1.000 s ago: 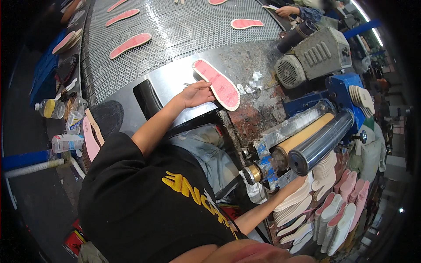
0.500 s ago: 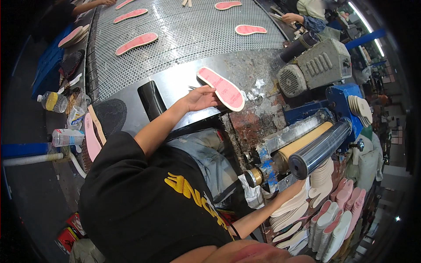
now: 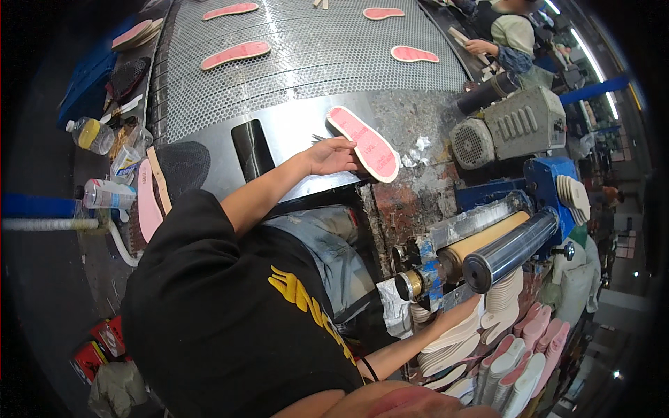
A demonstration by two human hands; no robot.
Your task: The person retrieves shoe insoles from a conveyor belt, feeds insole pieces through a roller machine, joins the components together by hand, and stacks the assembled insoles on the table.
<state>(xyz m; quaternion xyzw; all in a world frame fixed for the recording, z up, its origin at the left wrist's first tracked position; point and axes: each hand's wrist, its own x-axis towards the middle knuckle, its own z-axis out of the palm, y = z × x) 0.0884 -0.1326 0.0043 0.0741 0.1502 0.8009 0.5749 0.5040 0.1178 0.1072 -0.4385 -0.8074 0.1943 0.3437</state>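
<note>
My left hand [image 3: 336, 155] pinches the edge of a pink insole [image 3: 376, 148] with a cream border, holding it over the near metal plate of the mesh conveyor. Thumb and fingers grip its left side, and its pink printed face is up. Low on the right, my right hand [image 3: 465, 315] reaches to a stack of white insoles [image 3: 446, 357] below the roller machine. Its fingers are hidden behind the roller's end and the stack. A polished steel roller [image 3: 512, 240] and a tan roller [image 3: 488, 235] lie side by side just above that hand.
Several pink insoles [image 3: 235, 54] lie on the mesh conveyor [image 3: 306, 42]. A grey motor [image 3: 519, 125] stands right of it. Bottles [image 3: 94, 136] lie at the left. Stacked pink and white insoles [image 3: 512, 366] fill the lower right. Another person's hand [image 3: 481, 47] is at the far right.
The whole view has turned slightly. My left hand still holds the pink insole and my right hand stays by the white stack. The arm at the far upper left is out of view.
</note>
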